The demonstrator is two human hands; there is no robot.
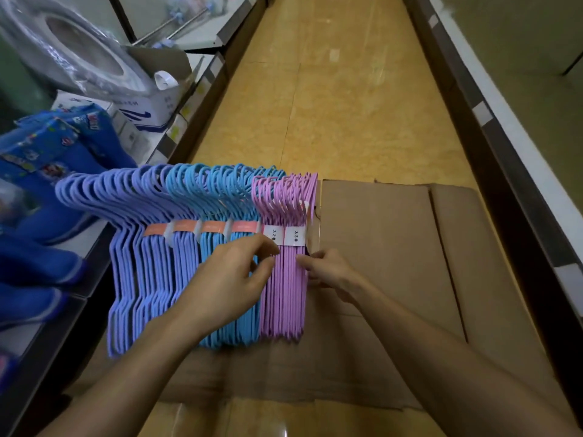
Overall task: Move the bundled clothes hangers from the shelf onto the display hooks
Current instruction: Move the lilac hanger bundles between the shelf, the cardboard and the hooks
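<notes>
Pink hanger bundles [285,279] at the right end of the row on flattened cardboard [388,247], my left hand [227,285] and right hand [325,272] pinching their sides, blue bundles [217,216] alongside.

Flattened brown cardboard [394,247] lies on a yellow tiled floor [331,105]; blue printed packages [53,146] and a plastic-wrapped roll [72,48] sit left.
</notes>
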